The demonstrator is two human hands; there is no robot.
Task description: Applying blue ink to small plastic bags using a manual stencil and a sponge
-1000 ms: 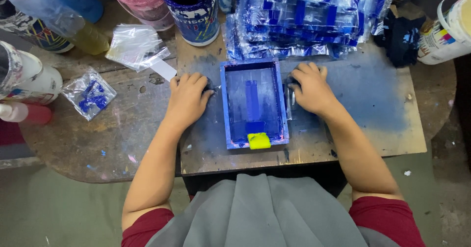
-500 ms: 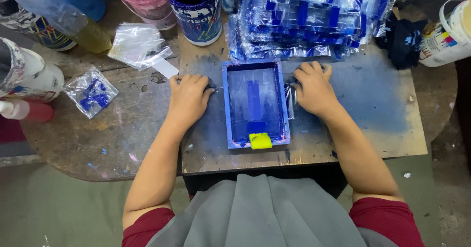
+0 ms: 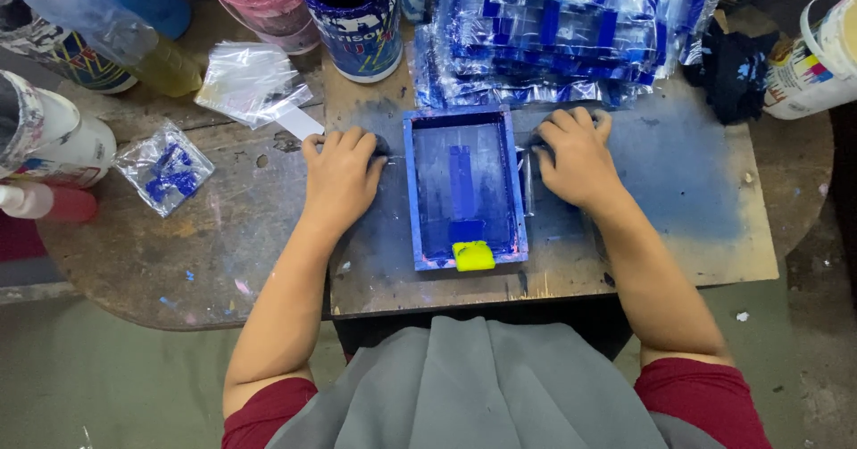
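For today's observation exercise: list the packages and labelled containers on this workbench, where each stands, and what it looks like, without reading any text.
Plastic-wrapped stack: behind the blue frame, clear film over blue pieces.
Small bag: left of the left hand, clear, blue bits inside.
Empty bags: far left, clear, crumpled.
Can: top centre, round, blue printed label.
Tub: top right, white, multicoloured label.
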